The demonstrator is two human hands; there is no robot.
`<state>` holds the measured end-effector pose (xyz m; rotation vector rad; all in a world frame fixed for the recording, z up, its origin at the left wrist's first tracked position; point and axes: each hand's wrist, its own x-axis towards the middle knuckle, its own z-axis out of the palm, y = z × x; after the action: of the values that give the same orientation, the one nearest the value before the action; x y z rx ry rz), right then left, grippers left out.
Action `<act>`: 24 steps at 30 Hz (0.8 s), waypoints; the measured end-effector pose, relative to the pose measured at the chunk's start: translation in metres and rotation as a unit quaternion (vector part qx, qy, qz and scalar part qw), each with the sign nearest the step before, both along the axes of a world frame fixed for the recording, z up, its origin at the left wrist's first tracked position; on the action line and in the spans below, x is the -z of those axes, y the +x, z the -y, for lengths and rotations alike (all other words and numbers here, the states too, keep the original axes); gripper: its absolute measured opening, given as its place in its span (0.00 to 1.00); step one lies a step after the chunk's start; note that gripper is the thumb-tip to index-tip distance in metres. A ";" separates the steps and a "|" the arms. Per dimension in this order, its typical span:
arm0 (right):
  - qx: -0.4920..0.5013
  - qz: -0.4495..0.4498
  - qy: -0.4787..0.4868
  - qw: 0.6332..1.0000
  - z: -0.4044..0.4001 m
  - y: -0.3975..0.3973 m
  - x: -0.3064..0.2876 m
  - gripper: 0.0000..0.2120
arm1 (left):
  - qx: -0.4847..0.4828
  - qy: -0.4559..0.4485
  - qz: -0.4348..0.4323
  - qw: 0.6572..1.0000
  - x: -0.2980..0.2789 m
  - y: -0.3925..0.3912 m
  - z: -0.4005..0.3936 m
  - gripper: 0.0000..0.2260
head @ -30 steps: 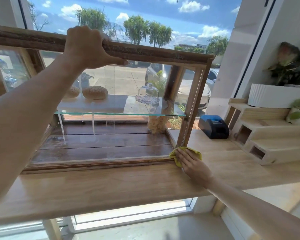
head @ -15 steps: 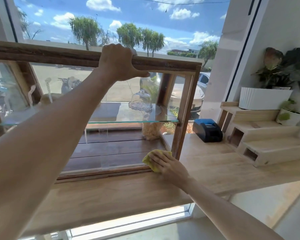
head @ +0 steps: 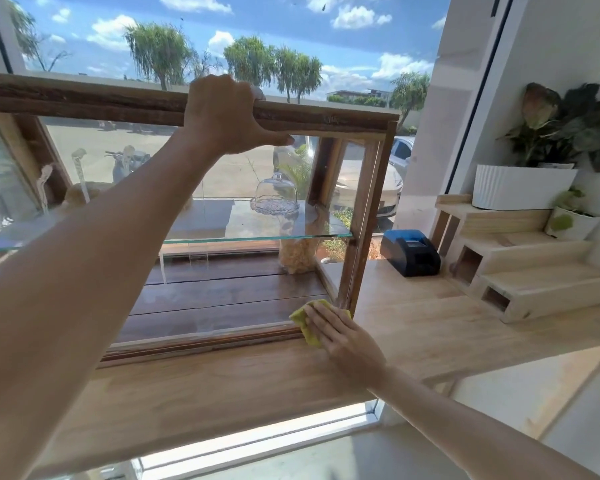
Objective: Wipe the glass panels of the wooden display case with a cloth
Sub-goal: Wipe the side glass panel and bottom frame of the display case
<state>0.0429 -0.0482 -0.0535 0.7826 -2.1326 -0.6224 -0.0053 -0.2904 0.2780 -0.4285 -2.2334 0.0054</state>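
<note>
Left hand (head: 227, 114) at 12 o'clock, grip clenched round top rail of wooden display case (head: 326, 119). Right hand (head: 343, 336) at 5 o'clock, fingers flat, pressing yellow cloth (head: 303, 322) against front glass panel (head: 222, 299), lower right corner. Case stands on wooden surface (head: 413, 317).

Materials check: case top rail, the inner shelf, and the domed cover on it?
Dark top rail: rough, weathered wood, grain and chipped edges visible. Clear inner shelf: glass, see-through with a green-tinted edge. Clear domed cover: looks like glass, possibly plastic; transparent with glinting highlights.
</note>
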 end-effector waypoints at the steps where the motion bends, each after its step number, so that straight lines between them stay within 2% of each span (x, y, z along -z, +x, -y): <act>1: -0.010 0.002 0.007 1.000 0.005 -0.001 -0.004 0.19 | 0.000 0.002 -0.001 1.000 0.000 0.000 0.000 0.42; 4: 0.009 -0.003 0.026 1.000 0.003 -0.011 -0.012 0.20 | -0.006 0.009 -0.009 1.000 0.001 -0.001 0.001 0.43; 7: 0.071 -0.018 0.045 0.996 -0.014 -0.016 -0.009 0.21 | -0.009 0.008 -0.009 1.000 0.002 0.000 0.000 0.44; 12: 0.193 -0.033 -0.020 0.981 -0.021 -0.013 0.014 0.21 | -0.017 0.006 -0.008 1.000 0.001 -0.001 0.000 0.42; 14: 0.213 -0.009 -0.047 0.976 -0.014 -0.011 0.016 0.19 | -0.015 0.007 -0.008 1.000 0.000 0.000 -0.001 0.41; 19: 0.254 0.080 -0.159 0.951 0.008 -0.001 0.024 0.27 | -0.006 0.009 -0.014 1.000 0.000 0.002 -0.002 0.41; 24: 0.310 0.136 -0.227 0.913 0.034 0.001 0.027 0.23 | -0.012 0.006 -0.004 1.000 0.000 0.004 -0.002 0.40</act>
<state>0.0435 -0.0820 -0.0808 -0.0891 -2.6590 -0.3017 -0.0010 -0.2886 0.2781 -0.3933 -2.2304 0.0063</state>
